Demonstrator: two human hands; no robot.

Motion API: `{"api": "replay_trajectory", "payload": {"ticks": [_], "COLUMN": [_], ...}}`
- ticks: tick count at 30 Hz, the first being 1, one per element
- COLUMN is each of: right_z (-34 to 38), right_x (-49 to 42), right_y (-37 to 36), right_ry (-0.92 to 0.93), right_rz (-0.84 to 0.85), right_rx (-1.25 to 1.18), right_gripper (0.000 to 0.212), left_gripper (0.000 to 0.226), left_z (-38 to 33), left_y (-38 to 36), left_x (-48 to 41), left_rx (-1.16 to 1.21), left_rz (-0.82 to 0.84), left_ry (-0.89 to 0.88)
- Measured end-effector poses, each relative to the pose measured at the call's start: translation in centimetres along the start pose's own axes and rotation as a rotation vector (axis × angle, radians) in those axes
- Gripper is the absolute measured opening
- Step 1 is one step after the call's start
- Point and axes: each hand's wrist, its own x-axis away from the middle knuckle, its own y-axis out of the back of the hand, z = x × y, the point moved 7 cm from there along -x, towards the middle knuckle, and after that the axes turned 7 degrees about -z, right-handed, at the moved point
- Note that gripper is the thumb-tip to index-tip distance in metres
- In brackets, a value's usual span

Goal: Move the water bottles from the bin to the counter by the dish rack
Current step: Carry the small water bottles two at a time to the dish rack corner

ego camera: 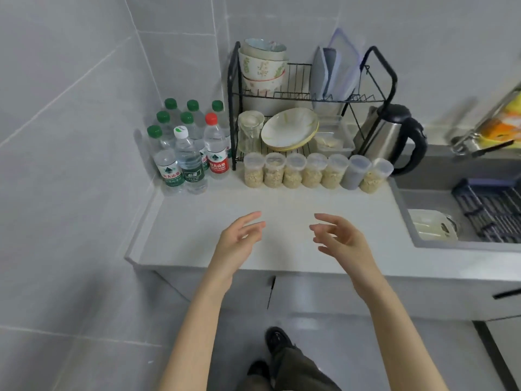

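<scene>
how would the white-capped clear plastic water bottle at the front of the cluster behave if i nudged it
The white-capped clear plastic water bottle looks full, so it is probably heavy for its size. It is tall and narrow, so a push near the cap might tip it against the green-capped clear plastic bottle beside it.

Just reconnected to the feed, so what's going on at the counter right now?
Nothing is being handled. The left hand and right hand hover over the counter, fingers relaxed and empty. A cluster of water bottles stands upright in the corner, just left of the dish rack. The bin is not in view.
</scene>
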Motion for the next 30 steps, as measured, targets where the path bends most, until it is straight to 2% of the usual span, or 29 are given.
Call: {"api": "replay_trajectory", "payload": {"ticks": [7, 16, 24, 30], "right_z": [-1.9, -6.9, -13.9, -18.4], "right_x": [5.7, 16.5, 33.5, 46.0], "right_y": [12.7, 29.5, 48.8, 57.1], "right_ry": [0.069, 0.002, -0.064, -0.097], "right_rz": [-0.254, -0.528, -0.862, -1.180], "right_rx": [0.047, -0.010, -0.068, -0.176], "right_gripper": [0.029, 0.031, 0.031, 0.029], "left_gripper": [0.030, 0.030, 0.032, 0.030], "left_z": [-1.5, -1.4, 2.5, 5.4], "left_y": [-11.4, -27.7, -47.6, -57.8], "left_x": [4.0, 13.1, 32.1, 43.7], "left_rx": [-0.116, -0.224, -0.305, -0.387], "left_rz": [0.297, 0.579, 0.950, 1.193], "left_ry": [-0.070, -0.160, -0.185, -0.193]}}
